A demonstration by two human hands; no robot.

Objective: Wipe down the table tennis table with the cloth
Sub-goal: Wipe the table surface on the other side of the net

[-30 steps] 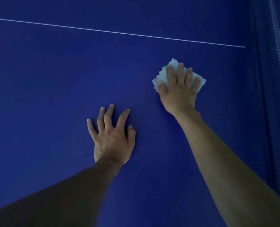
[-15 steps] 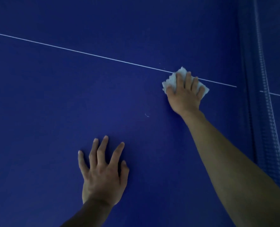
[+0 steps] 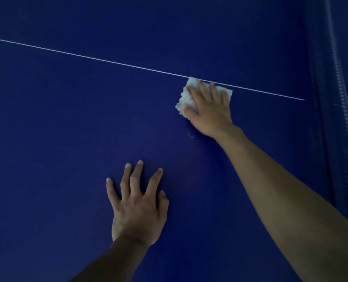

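1. Pressing the white cloth [image 3: 184,98] flat onto the blue table tennis table [image 3: 57,149] with the right hand [image 3: 209,112], fingers straight and a little spread across the top, thumb laid along the cloth's near-left edge, nothing curled round it.
2. Lying far up the table, the cloth's far corner touching the thin white line [image 3: 87,57] that crosses the surface, near the net [image 3: 340,110] but apart from it.
3. Resting the left hand [image 3: 138,208] palm-down on bare blue surface, fingers straight and splayed, holding nothing, nearer the camera and well apart from the cloth.
4. Standing along the right side, a blue net, its mesh hard to make out in the dim light.
5. Just left of the right wrist, on the table, a tiny pale fleck [image 3: 190,136], perhaps lint, too small to tell.
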